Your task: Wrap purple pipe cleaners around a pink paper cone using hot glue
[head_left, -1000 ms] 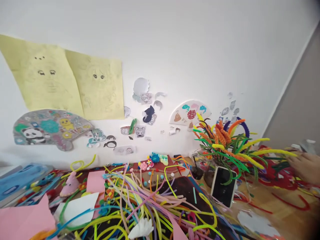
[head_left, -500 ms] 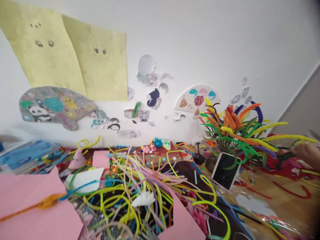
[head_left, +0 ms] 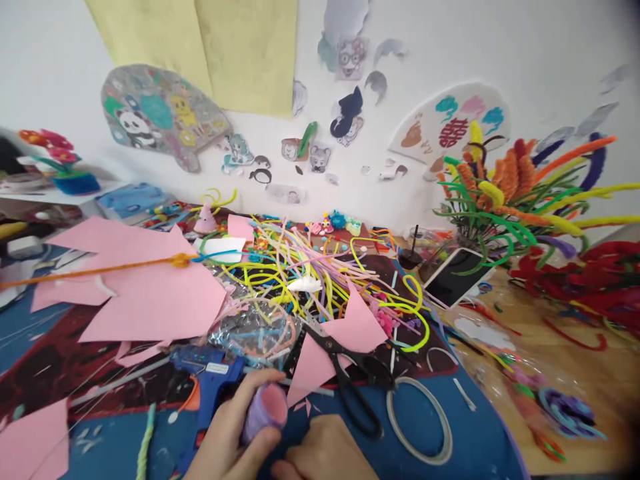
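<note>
My left hand [head_left: 235,427] is wrapped round a small purple cup [head_left: 267,410], its pink inside tilted toward me. Close on its right is my right hand [head_left: 327,450], its fingers curled in; anything inside it is hidden. A blue glue gun [head_left: 213,390] lies just left of my left hand. Black-handled scissors [head_left: 345,363] rest partly over a cut piece of pink paper [head_left: 363,320], beyond my right hand. A roll of pale tape [head_left: 445,437] lies flat to their right.
Pink sheets [head_left: 155,300] cover the left. Yellow and pink pipe cleaners [head_left: 320,260] are heaped at the back middle. On the right, a phone [head_left: 457,277] leans below a bunch of colourful pipe-cleaner stems [head_left: 510,193]. Wall cut-outs include a painted fan [head_left: 160,113].
The view has tipped down and turned left. Both hands and the purple cup now show at the bottom; before, only a hand at the far right edge, near the colourful stems, was seen.
</note>
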Demonstrator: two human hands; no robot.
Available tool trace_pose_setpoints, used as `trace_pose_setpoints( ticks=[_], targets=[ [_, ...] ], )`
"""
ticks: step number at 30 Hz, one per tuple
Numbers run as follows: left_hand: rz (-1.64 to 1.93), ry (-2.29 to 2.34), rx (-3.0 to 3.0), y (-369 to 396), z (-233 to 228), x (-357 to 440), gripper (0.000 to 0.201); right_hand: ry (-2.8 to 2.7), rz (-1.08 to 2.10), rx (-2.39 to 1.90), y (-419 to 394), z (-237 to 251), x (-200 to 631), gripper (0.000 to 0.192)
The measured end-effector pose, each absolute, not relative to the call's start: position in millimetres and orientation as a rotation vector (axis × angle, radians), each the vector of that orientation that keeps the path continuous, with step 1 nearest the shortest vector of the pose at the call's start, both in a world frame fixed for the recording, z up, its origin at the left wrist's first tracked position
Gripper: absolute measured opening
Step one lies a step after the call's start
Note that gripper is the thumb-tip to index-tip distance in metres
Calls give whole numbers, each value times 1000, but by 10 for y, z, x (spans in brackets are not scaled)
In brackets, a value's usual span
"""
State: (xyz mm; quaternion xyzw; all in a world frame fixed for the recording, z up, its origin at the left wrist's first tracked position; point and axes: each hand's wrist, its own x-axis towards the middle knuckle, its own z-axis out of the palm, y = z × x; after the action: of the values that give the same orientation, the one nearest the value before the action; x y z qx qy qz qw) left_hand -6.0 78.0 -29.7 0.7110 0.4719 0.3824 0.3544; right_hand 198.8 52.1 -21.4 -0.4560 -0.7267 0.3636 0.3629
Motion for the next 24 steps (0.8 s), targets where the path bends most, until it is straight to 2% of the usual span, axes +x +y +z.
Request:
trace_pose_setpoints(
  ticks=[4,8,13,16,20,22,24],
  targets=[
    [996,1226,1959,795,-221,40,47,-2123,769,-1183,502,-278,1959,50],
    [1037,1184,2078,805,-115,142,56,-2357,572,-1181,507,-270,1954,54],
    [993,1188,2085,822,-46,242,49,-2304,680,-1091,493,-212,1986,62],
    [992,1311,2057,810,-49,276,45,-2269,585,-1314,373,-112,2078,59],
    [931,1391,2179,797,-84,313,45,-2200,208,-1730,254,160,2301,49],
    [899,1405,2256,796,-97,331,44,-2132,87,-1946,333,360,2397,40],
    [860,1432,2323,796,-105,348,43,-2083,108,-2125,536,568,2447,27]
  ],
)
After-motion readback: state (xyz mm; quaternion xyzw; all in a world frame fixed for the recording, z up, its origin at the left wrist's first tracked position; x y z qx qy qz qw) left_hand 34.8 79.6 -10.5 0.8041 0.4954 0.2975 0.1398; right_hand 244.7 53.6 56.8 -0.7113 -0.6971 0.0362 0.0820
